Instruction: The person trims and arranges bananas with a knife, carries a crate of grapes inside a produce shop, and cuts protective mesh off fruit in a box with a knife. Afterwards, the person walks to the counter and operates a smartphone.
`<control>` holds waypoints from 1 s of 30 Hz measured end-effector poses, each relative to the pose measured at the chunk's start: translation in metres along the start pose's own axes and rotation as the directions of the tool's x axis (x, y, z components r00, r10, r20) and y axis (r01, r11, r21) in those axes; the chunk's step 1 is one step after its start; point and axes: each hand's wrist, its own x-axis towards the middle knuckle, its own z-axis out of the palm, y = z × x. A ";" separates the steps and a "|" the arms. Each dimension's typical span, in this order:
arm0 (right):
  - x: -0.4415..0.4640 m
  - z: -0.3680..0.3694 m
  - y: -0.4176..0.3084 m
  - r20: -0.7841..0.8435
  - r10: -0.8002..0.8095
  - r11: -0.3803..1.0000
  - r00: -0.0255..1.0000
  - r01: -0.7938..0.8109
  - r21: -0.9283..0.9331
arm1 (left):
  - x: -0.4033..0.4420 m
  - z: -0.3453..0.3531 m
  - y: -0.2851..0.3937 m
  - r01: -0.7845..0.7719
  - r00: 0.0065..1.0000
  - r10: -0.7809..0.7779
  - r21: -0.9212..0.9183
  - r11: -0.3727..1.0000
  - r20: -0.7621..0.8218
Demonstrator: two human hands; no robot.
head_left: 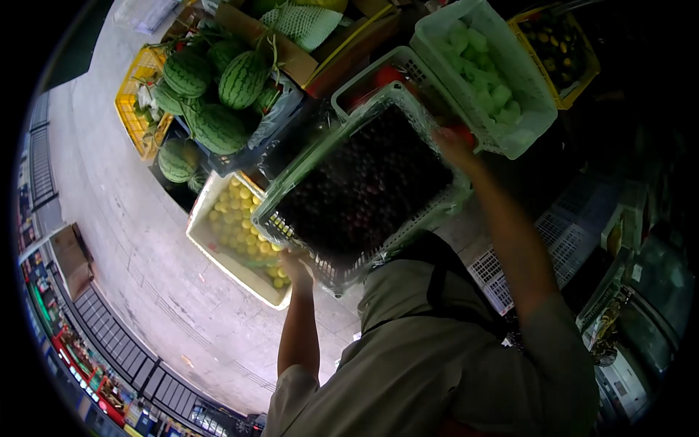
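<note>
Head view: the crate (333, 275) of dark fruit (357, 182) lies between 2 hands, the left hand (296, 266) gripping its 7 o'clock corner, the right hand (456, 148), blurred, closed on its 2 o'clock side. Yellow fruit (237, 213) sits at 8 o'clock, watermelons (244, 79) at 10.

Pale pavement (156, 255) offers a wide passage down the left, bounded by a dark railing (120, 346). A crate of dark grapes (328, 149) blocks the center, its lower-left corner overlapping a white box of yellow fruit (231, 275) in view. Watermelons (244, 79) crowd the upper left; a pale green crate (462, 109) bars the upper right, a latticed crate (561, 251) the lower right.
</note>
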 end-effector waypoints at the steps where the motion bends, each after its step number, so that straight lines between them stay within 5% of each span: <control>1: -0.008 0.005 -0.015 0.035 0.032 0.999 0.999 -0.033 0.027 | 0.003 0.002 -0.005 0.065 0.998 -0.066 -0.065 0.996 -0.007; 2: -0.014 0.003 -0.032 0.072 0.062 0.996 0.995 -0.066 0.055 | 0.004 0.006 -0.004 0.127 0.991 -0.130 -0.130 0.983 -0.012; 5: -0.011 -0.002 -0.062 0.116 0.178 0.982 0.977 -0.168 -0.090 | 0.048 -0.016 -0.058 -0.141 0.981 0.165 0.207 0.968 -0.103; 8: 0.002 0.010 -0.041 -0.001 0.177 0.972 0.984 -0.175 -0.157 | 0.003 0.016 -0.008 -0.104 0.961 0.235 0.601 0.792 -0.143; 11: -0.003 0.015 -0.036 -0.034 0.139 0.978 0.990 -0.143 -0.152 | 0.016 0.015 -0.016 -0.141 0.957 0.185 0.198 0.970 -0.226; 12: -0.005 0.014 -0.039 -0.064 0.118 0.980 0.991 -0.127 -0.155 | 0.021 0.012 -0.012 -0.153 0.955 0.197 0.199 0.968 -0.223; 14: -0.002 0.011 -0.032 -0.020 0.142 0.978 0.990 -0.143 -0.154 | 0.027 0.008 -0.002 0.095 0.988 -0.115 -0.183 0.978 -0.100; 15: 0.010 0.013 -0.015 0.001 0.121 0.984 0.993 -0.120 -0.133 | 0.033 -0.004 -0.009 0.140 0.990 -0.139 -0.120 0.983 0.023; 18: 0.014 0.013 -0.010 0.073 0.071 0.990 0.995 -0.061 -0.126 | 0.021 0.006 0.009 0.124 0.992 -0.118 -0.157 0.980 0.047; 20: 0.006 0.009 -0.019 0.107 0.044 0.990 0.993 -0.029 -0.138 | 0.032 -0.008 -0.012 -0.045 0.994 0.049 -0.042 0.998 0.099; 22: -0.009 0.004 -0.038 0.116 0.212 0.967 0.970 -0.190 -0.171 | 0.054 -0.014 -0.027 -0.129 0.989 0.132 -0.050 0.990 0.060; 24: -0.035 -0.004 -0.036 0.114 0.111 0.982 0.987 -0.091 -0.168 | 0.059 -0.014 -0.028 -0.190 0.980 0.193 -0.069 0.979 0.054; 27: -0.089 -0.007 -0.013 0.073 0.149 0.966 0.986 -0.161 0.204 | 0.005 -0.006 0.020 -0.212 0.962 0.219 -0.059 0.976 0.164; 28: -0.109 -0.006 -0.006 0.012 0.141 0.937 0.990 -0.137 0.322 | -0.011 -0.002 0.040 -0.178 0.970 0.163 0.074 0.981 0.179; 29: -0.134 -0.018 -0.011 0.057 0.190 0.920 0.980 -0.198 0.338 | -0.022 0.007 0.059 -0.019 0.995 0.025 -0.065 0.998 0.092; 30: -0.160 -0.029 -0.014 0.109 0.237 0.899 0.965 -0.260 0.351 | -0.024 0.004 0.065 -0.076 0.983 0.097 -0.135 0.988 0.158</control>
